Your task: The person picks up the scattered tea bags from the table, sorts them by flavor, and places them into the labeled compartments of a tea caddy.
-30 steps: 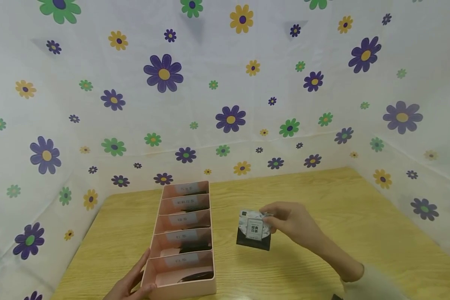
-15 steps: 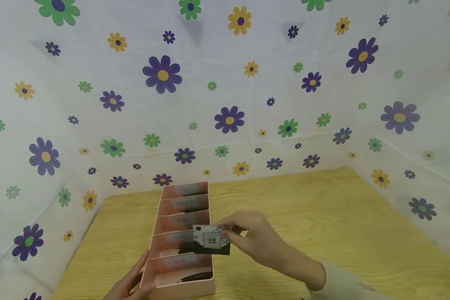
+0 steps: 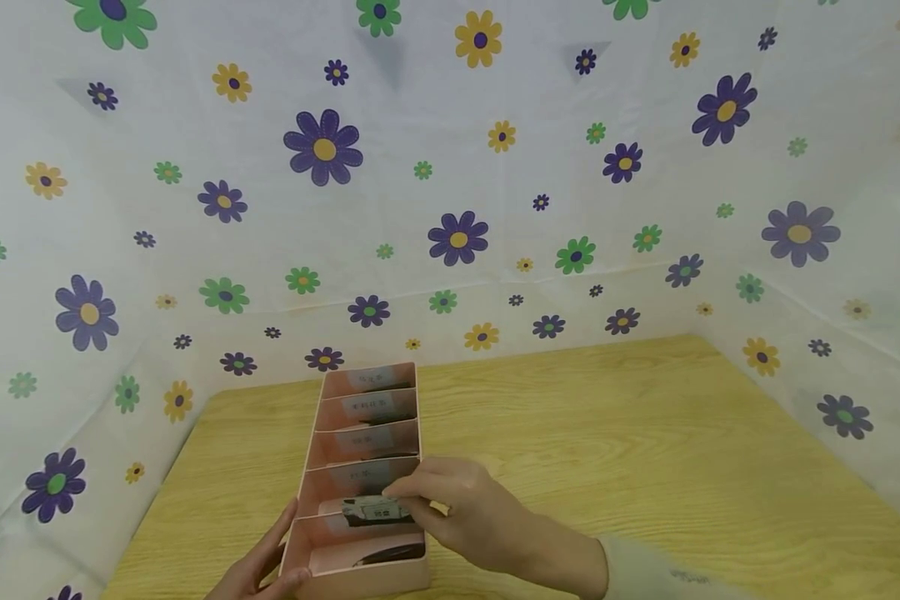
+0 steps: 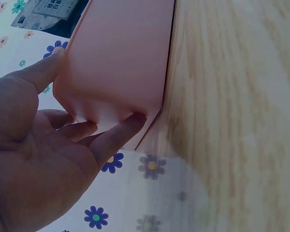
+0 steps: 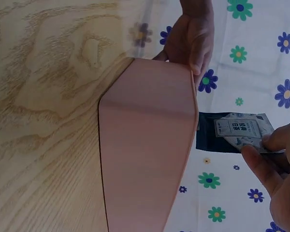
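In the head view my right hand [image 3: 465, 512] pinches a black-and-silver tea sachet [image 3: 367, 510] by one edge, over the front compartments of a pink divided box [image 3: 367, 579]. The right wrist view shows the sachet [image 5: 232, 129] upright, its lower edge right at the box rim, with thumb and fingers on its top corner. My left hand [image 3: 258, 562] grips the box's near left corner. In the left wrist view its thumb lies at the rim and its fingers [image 4: 121, 133] press on the outer wall.
Several compartments run in a row away from me, each with a grey label [image 3: 371, 406] on its divider. A dark packet [image 3: 392, 552] lies in the nearest one. The wooden table [image 3: 570, 433] extends right, with a flowered cloth [image 3: 540, 167] behind.
My right hand has carried the sachet left and down, from above the table at the box's right to over its front compartments. My left hand has stayed on the box.
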The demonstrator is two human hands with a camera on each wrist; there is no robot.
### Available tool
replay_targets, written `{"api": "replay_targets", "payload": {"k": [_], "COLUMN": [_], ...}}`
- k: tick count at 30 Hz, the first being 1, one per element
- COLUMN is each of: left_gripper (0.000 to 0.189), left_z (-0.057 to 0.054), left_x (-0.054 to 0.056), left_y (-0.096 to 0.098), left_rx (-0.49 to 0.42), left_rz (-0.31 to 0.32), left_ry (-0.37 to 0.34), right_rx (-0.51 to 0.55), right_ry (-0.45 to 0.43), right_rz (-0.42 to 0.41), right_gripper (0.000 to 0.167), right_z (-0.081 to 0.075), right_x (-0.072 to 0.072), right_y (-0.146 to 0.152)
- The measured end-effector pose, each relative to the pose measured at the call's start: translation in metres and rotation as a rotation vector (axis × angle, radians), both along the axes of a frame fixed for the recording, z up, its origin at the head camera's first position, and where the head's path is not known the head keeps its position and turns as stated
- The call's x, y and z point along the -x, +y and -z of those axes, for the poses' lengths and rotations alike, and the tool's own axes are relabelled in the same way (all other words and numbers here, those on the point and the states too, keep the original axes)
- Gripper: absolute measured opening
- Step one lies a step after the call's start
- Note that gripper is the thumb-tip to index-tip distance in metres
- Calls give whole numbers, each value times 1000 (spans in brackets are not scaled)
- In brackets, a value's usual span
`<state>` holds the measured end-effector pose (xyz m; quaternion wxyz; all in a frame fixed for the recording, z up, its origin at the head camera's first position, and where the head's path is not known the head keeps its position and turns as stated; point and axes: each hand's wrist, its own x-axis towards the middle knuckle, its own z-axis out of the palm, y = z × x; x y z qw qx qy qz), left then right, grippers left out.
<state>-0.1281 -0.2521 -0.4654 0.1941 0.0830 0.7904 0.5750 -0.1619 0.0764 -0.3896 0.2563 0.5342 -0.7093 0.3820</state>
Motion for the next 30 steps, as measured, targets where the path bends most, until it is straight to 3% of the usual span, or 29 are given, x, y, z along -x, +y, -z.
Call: {"api": "replay_targets", "payload": {"k": [21,30], "left_gripper": [88,89], "left_z": [2,0], "left_x": [-1,-1], "left_y": [0,1], "left_rx": [0,17], "left_rz": [12,-12], "left_ry": [45,23], "right_rx": [-236,-289], "right_ry": [269,387], "right_rz": [21,94], "right_gripper": [19,15], "right_z": [36,44], "right_x": [-6,-5], "right_y": [-7,-6]}}
